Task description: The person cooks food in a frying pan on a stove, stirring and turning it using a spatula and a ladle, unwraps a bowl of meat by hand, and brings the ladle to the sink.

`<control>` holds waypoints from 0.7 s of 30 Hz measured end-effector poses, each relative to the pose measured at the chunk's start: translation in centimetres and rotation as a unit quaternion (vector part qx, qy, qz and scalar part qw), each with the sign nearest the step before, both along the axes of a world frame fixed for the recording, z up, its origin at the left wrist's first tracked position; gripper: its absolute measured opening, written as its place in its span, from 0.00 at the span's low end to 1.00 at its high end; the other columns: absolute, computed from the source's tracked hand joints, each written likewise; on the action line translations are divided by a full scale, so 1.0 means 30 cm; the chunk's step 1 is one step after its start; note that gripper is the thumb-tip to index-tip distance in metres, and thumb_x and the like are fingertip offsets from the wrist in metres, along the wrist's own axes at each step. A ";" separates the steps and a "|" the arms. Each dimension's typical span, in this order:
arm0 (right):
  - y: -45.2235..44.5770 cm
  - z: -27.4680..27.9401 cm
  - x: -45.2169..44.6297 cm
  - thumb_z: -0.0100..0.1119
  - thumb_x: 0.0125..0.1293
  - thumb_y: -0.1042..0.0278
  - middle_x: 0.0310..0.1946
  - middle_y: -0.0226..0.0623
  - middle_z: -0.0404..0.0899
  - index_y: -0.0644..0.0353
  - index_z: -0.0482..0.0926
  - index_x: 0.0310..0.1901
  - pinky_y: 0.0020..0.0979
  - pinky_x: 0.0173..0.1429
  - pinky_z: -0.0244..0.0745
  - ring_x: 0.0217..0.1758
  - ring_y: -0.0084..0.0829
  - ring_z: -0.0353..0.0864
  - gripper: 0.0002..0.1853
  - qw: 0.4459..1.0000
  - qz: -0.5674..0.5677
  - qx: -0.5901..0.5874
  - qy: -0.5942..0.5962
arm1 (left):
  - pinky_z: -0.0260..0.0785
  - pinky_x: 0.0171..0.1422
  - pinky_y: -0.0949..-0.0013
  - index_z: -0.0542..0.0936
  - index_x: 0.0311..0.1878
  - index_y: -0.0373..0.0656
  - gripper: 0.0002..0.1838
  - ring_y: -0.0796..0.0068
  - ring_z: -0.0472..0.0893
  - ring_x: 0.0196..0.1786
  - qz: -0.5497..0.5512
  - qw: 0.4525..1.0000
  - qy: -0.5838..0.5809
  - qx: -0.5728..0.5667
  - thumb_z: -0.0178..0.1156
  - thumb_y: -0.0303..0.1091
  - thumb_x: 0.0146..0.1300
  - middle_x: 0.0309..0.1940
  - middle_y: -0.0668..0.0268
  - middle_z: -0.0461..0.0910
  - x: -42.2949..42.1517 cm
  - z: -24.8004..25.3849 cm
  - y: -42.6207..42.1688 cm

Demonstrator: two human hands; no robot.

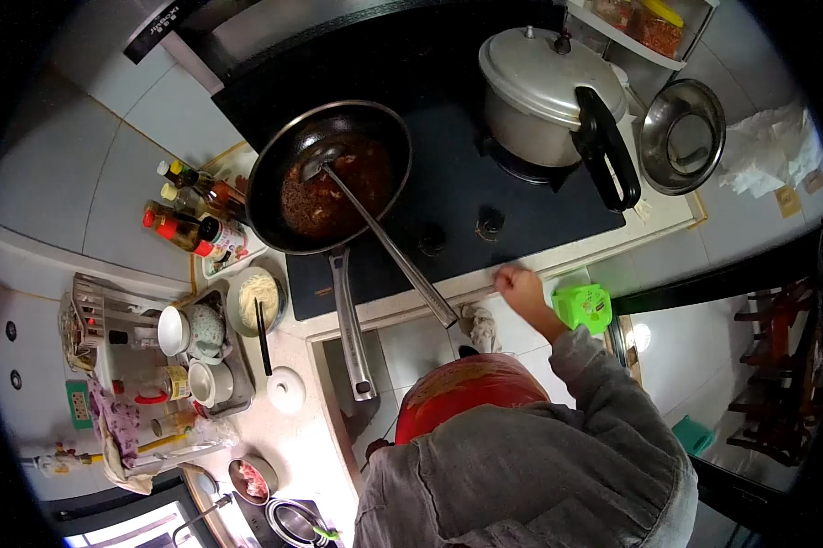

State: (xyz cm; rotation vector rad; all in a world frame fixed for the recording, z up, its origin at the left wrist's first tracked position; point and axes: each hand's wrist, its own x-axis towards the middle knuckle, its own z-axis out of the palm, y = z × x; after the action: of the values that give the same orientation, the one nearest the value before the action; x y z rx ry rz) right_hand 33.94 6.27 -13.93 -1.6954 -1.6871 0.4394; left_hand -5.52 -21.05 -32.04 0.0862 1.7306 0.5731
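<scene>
My right hand [519, 289] is curled closed above the front edge of the counter, with nothing showing in it. The closest stove knob [489, 222] lies just beyond it, apart from the fingers. On the left burner stands a black wok [274, 205] with dark reddish-brown sauce [338, 187] inside. A metal spatula [389, 242] rests in the wok, its handle leaning over the rim toward me. A small shaded patch beside my red apron [471, 388] may be my left hand [376, 447]; its fingers are hidden.
A pressure cooker [544, 100] occupies the right burner, near a metal bowl [649, 137]. Sauce bottles [176, 228] stand left of the wok. Chopsticks [262, 324] lie across a bowl of pale batter-like food [259, 294]. A pot with raw meat [267, 468] sits lower left.
</scene>
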 end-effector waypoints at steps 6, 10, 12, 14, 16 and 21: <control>0.195 0.096 0.005 0.56 0.48 0.75 0.42 0.40 0.72 0.56 0.78 0.41 0.37 0.42 0.73 0.43 0.42 0.72 0.16 0.982 0.001 0.111 -0.155 | 0.68 0.22 0.71 0.74 0.38 0.39 0.12 0.72 0.77 0.23 0.005 1.000 -0.001 0.002 0.53 0.37 0.57 0.30 0.62 0.78 0.005 -0.003 -0.015; 0.235 0.097 -0.013 0.57 0.47 0.75 0.43 0.42 0.70 0.56 0.78 0.43 0.37 0.45 0.72 0.46 0.44 0.70 0.17 0.979 0.004 0.061 -0.196 | 0.68 0.22 0.71 0.74 0.38 0.39 0.12 0.73 0.77 0.23 0.027 1.000 0.000 0.005 0.53 0.38 0.57 0.30 0.62 0.78 0.011 -0.002 -0.049; 0.247 0.085 -0.016 0.55 0.48 0.75 0.43 0.40 0.71 0.57 0.77 0.44 0.37 0.48 0.71 0.45 0.42 0.70 0.17 0.976 -0.006 0.052 -0.211 | 0.68 0.22 0.72 0.74 0.38 0.39 0.12 0.73 0.77 0.24 0.041 0.999 0.001 0.007 0.53 0.38 0.57 0.31 0.62 0.78 0.017 -0.002 -0.069; 0.248 0.077 -0.021 0.55 0.48 0.75 0.44 0.39 0.70 0.57 0.76 0.44 0.37 0.48 0.71 0.46 0.42 0.70 0.17 0.974 -0.005 0.040 -0.223 | 0.68 0.22 0.72 0.74 0.39 0.39 0.13 0.73 0.77 0.24 0.052 0.999 0.000 0.007 0.53 0.38 0.57 0.31 0.62 0.78 0.027 -0.002 -0.088; 0.241 0.092 -0.036 0.56 0.48 0.74 0.45 0.40 0.69 0.57 0.76 0.45 0.37 0.49 0.70 0.47 0.42 0.69 0.18 0.976 -0.012 0.030 -0.216 | 0.68 0.22 0.72 0.74 0.39 0.38 0.13 0.73 0.77 0.24 0.063 0.998 0.001 0.005 0.53 0.38 0.57 0.31 0.62 0.79 0.035 -0.008 -0.104; 0.235 0.101 -0.052 0.57 0.49 0.72 0.46 0.41 0.69 0.55 0.76 0.46 0.38 0.48 0.72 0.47 0.44 0.69 0.18 0.972 -0.014 0.036 -0.232 | 0.68 0.22 0.72 0.74 0.39 0.38 0.13 0.74 0.76 0.24 0.085 0.996 -0.002 0.003 0.53 0.39 0.58 0.31 0.62 0.79 0.053 -0.020 -0.134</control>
State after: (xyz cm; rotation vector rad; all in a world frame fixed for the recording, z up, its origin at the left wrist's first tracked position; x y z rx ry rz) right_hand 32.37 13.33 -10.90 -1.8633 -1.9705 -0.0412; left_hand -3.94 -25.06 -32.64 -0.0590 1.7424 0.7015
